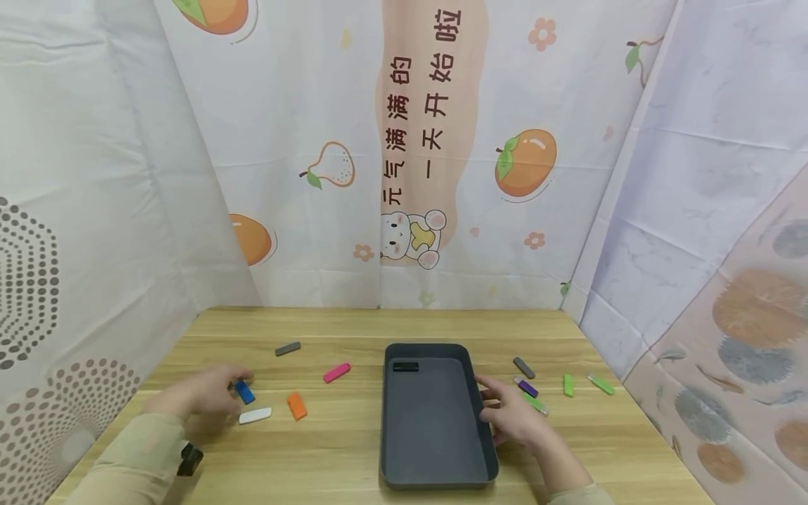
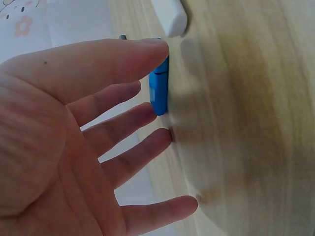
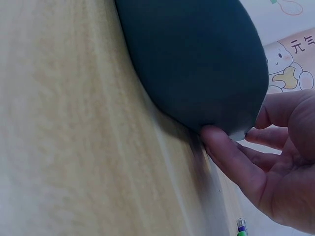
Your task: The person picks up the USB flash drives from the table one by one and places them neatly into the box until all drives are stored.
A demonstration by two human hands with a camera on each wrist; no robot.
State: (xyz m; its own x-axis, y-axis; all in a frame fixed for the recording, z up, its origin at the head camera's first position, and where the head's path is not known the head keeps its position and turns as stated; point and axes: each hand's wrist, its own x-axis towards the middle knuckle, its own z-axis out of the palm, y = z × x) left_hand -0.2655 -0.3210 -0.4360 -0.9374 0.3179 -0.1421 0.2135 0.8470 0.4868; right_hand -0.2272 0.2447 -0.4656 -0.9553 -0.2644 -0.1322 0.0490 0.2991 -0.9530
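Observation:
In the head view, my left hand [image 1: 211,393] is low over the left of the table, around a blue USB stick [image 1: 244,392]. The left wrist view shows the thumb and fingers spread apart, with the blue stick beside the thumb tip and fingertips. A white USB stick [image 1: 255,416] lies just nearer, an orange one [image 1: 297,406] to its right. My right hand [image 1: 510,412] rests against the right wall of a dark grey tray [image 1: 435,485], its thumb touching the outside in the right wrist view. Inside the tray's far left corner is a black USB stick [image 1: 406,367].
Left of the tray lie a pink USB stick [image 1: 337,372] and a grey one [image 1: 287,348]. Beyond the right hand are another grey stick [image 1: 524,367], a purple one [image 1: 527,387] and several green ones [image 1: 568,385]. Printed curtains [image 1: 315,231] hang around the wooden table [image 1: 328,463].

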